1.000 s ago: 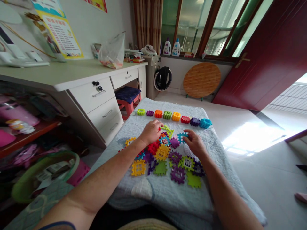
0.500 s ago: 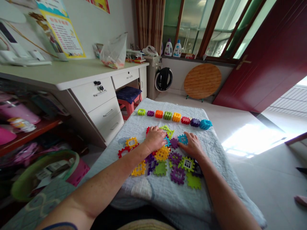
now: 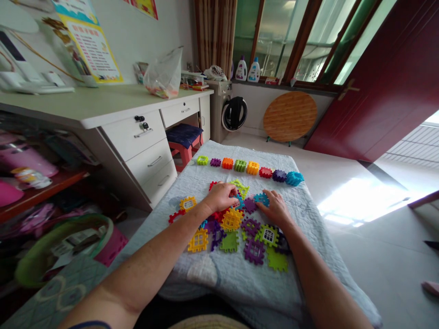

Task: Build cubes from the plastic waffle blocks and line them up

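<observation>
Several flat plastic interlocking tiles lie in a loose pile on the cloth-covered table (image 3: 192, 269). My left hand (image 3: 222, 195) is over the pile's far part, thumb and fingers closed at the edge of a blue tile (image 3: 239, 202). To its right, my right hand (image 3: 276, 208) has thumb and fingers around another blue tile (image 3: 261, 198). Between the hands lies a purple tile (image 3: 250, 205). A yellow window tile (image 3: 232, 220) and a lime frame tile (image 3: 241, 188) are close to my left hand. Nearer me are a green tile (image 3: 229, 241) and a purple window tile (image 3: 254, 251).
Assembled cubes, among them an orange one (image 3: 227, 163) and a yellow one (image 3: 253, 167), form a row across the far side, ending at a blue shape (image 3: 295, 178). A white desk (image 3: 137, 103) and a stool (image 3: 185, 135) stand left; a basket (image 3: 111, 240) is on the floor.
My left hand has drawn slightly back, its fingers curling in, and red tiles under its wrist show more. My right hand has hardly moved.
</observation>
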`<state>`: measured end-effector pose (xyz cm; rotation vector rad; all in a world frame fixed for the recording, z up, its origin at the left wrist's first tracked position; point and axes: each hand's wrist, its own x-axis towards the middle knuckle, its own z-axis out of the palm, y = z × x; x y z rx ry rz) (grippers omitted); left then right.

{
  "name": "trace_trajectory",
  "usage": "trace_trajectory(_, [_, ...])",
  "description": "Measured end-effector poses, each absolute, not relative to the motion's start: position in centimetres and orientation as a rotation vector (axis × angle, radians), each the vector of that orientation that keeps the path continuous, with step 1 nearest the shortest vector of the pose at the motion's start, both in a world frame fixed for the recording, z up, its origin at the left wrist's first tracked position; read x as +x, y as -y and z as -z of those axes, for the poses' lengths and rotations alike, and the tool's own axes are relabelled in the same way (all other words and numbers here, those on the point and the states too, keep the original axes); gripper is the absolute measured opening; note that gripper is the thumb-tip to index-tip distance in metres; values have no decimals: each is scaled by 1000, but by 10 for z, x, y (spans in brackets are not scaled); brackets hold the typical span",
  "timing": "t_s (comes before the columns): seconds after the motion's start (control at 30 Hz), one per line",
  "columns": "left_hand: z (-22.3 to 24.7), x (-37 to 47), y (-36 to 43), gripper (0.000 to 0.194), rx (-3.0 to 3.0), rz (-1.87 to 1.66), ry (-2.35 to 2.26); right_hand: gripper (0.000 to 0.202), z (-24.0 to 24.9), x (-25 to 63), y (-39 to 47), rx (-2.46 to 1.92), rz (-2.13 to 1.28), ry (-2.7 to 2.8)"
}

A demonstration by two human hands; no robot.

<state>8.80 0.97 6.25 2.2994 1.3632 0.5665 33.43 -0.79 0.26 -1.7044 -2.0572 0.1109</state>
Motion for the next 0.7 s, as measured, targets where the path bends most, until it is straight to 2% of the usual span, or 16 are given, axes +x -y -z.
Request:
trace_trajectory(0.3, [-60,91,-7,14,1685,-959,-1240,60,-4,336,13,-1705,-121,2102])
trace_trajectory(0.4, [-59,95,-4,16,1389,-958,-1052,61,-2,337,13,-1671,-158,2069])
trace_trajectory(0.53, [-58,97,2,31,1123,-924,-872,59,-7,336,15,-1614,-183,2000])
trace_trajectory(0.7, [-53,97,2,29,1098,-901,-854,53,-16,333,18,-1584,-183,1939])
